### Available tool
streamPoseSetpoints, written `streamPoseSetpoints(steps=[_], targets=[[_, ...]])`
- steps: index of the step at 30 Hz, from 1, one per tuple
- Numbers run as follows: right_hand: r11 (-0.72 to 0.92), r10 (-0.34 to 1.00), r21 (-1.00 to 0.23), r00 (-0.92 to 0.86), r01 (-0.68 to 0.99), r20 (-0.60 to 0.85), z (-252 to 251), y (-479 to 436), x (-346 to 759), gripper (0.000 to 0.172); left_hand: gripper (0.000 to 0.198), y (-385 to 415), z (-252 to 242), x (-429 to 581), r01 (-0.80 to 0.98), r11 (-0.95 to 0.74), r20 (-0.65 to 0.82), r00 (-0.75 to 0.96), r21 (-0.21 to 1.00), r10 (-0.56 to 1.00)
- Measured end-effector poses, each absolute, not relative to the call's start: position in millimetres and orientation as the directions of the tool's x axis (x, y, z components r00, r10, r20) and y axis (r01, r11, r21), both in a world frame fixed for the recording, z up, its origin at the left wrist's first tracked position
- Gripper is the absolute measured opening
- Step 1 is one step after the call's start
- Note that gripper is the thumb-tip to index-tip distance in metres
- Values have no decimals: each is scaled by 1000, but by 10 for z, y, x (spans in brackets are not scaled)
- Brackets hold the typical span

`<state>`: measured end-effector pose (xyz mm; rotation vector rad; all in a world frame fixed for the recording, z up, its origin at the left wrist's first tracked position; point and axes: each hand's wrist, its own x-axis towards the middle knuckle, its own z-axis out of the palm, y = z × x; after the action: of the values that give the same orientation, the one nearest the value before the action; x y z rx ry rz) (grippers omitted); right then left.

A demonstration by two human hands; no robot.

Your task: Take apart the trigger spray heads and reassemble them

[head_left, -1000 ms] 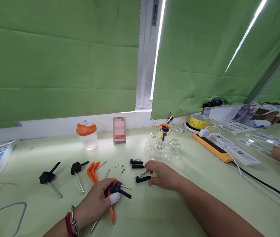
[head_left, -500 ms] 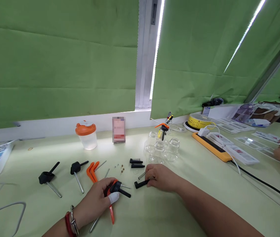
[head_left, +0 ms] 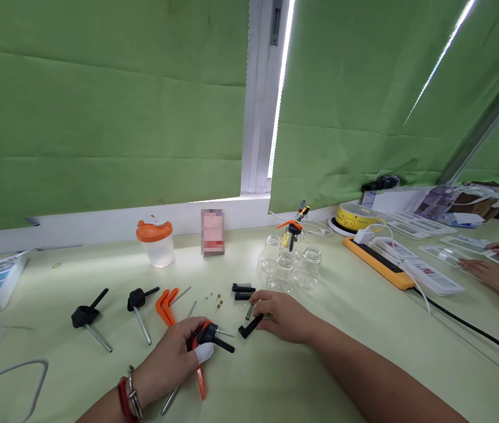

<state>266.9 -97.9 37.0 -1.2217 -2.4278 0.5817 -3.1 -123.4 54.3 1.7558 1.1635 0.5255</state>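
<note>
My left hand (head_left: 179,349), its thumb wrapped in white tape, is closed around a black plastic head (head_left: 208,333) with a thin metal pin, a black spout-like stub and an orange lever. My right hand (head_left: 282,317) is closed at one end of a black L-shaped plastic piece (head_left: 249,327), resting low over the table. Its index fingertip is by the top of a small coil spring (head_left: 249,312); whether it grips the spring I cannot tell. Just behind lie two similar black pieces (head_left: 244,296) with springs. Tiny brown bits (head_left: 219,302) lie to their left.
Two black heads with metal tubes (head_left: 86,316) and orange levers (head_left: 164,306) lie left. Glass jars (head_left: 283,271) stand behind my right hand. An orange-lidded cup (head_left: 156,242) is at the back. A yellow power strip (head_left: 379,264) and another person's hands (head_left: 489,273) are right.
My right hand has shifted slightly left; the black L-shaped piece and the spring have turned steeper. My left hand keeps its hold. The other person's hand has stretched out further left.
</note>
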Motion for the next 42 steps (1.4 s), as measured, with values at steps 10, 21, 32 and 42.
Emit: streamPoseSetpoints(steps=[10, 21, 32, 42], targets=[[514, 847, -549, -493, 659, 200, 217, -888, 2625, 14, 29, -1250, 576, -13, 480, -98, -138, 432, 872, 891], [472, 880, -438, -375, 765, 292, 161, -917, 2516, 11, 25, -1250, 528, -24, 423, -72, -143, 454, 903, 879], [482, 869, -264, -417, 835, 268, 119, -906, 2364, 18, 26, -1257, 565, -12, 423, -79, -134, 450, 903, 883], [451, 869, -668, -460, 591, 179, 293, -1193, 2129, 26, 21, -1238, 427, -43, 344, -76, -54, 354, 936, 934]])
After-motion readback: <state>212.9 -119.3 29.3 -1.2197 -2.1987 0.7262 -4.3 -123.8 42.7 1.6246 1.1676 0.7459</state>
